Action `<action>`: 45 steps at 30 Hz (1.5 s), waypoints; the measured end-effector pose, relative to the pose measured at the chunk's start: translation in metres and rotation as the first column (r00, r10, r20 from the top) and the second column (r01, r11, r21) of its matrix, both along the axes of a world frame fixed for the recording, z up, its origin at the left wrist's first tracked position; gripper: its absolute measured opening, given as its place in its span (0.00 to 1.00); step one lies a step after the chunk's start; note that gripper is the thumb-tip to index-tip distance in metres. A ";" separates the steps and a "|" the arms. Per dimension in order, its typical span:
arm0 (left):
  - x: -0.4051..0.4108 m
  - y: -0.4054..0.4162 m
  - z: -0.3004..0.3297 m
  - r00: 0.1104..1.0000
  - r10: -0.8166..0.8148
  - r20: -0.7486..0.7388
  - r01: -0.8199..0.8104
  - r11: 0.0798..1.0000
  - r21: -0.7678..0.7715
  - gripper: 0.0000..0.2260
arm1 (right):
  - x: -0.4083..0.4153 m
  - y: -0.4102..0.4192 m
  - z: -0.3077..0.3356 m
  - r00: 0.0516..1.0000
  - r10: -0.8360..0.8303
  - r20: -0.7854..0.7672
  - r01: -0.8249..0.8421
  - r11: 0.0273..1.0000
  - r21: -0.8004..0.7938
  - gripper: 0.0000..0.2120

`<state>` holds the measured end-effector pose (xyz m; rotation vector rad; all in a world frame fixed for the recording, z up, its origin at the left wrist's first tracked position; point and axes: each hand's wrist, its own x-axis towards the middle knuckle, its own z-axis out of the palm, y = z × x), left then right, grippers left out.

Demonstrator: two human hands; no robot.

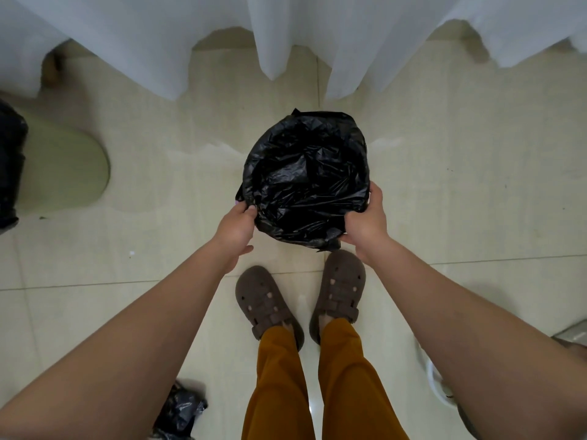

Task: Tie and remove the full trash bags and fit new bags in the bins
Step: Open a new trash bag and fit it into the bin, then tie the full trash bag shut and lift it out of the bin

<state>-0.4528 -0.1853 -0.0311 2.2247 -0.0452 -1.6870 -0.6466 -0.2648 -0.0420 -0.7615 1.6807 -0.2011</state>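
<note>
At the far left edge a dark bag sits partly out of view, beside a pale green mat on the tiled floor. Lower left, near the bottom edge and partly behind the left forearm, lies a crumpled black bag. The left hand grips the near-left rim of the bin, thumb hooked over the edge and fingers curled down the outside, pinching the black plastic. The bin itself is hidden under a black trash bag that lines it, its mouth folded over the rim all round and its inside crumpled and glossy; it stands on the floor in the middle of the view, just ahead of a pair of brown clogs and mustard trousers. White curtains hang behind it. The right hand grasps the near-right rim, fingers wrapped round the outside and thumb pressed on the plastic. At the lower right edge a white curved object shows, too cut off to tell.
</note>
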 end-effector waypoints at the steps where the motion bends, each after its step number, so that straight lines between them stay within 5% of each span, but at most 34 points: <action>1: -0.002 0.001 -0.002 0.999 -0.024 0.040 0.025 1.000 -0.015 0.18 | -0.003 0.002 0.002 0.999 0.031 -0.029 -0.033 0.999 -0.040 0.34; 4: -0.008 0.006 -0.001 0.962 -0.160 0.221 0.169 0.985 -0.024 0.23 | -0.007 0.009 0.009 0.957 0.190 -0.217 -0.221 0.967 -0.128 0.39; 8: -0.010 0.017 0.018 0.773 -0.442 0.455 0.474 0.879 0.047 0.29 | -0.003 0.016 0.031 0.713 0.456 -0.533 -0.601 0.788 -0.130 0.44; 12: -0.006 0.028 0.047 0.530 -0.582 0.617 0.669 0.734 0.117 0.29 | 0.006 0.020 0.058 0.551 0.564 -0.615 -0.792 0.585 -0.173 0.44; 17: -0.003 0.049 0.086 0.410 -0.620 0.669 0.708 0.679 0.195 0.29 | 0.027 0.026 0.097 0.407 0.654 -0.638 -0.900 0.407 -0.157 0.42; 25: 0.004 0.116 0.144 0.504 -0.550 0.666 0.574 0.789 0.218 0.29 | 0.071 0.055 0.160 0.178 0.729 -0.661 -0.982 0.089 -0.166 0.39; 32: 0.007 0.213 0.179 0.574 -0.456 0.680 0.415 0.878 0.239 0.28 | 0.110 0.124 0.195 0.067 0.766 -0.640 -0.980 -0.069 -0.186 0.37; 45: -0.027 0.478 0.233 0.658 -0.232 0.716 0.091 0.969 0.231 0.26 | 0.128 0.399 0.232 -0.136 0.830 -0.541 -0.906 -0.325 -0.270 0.32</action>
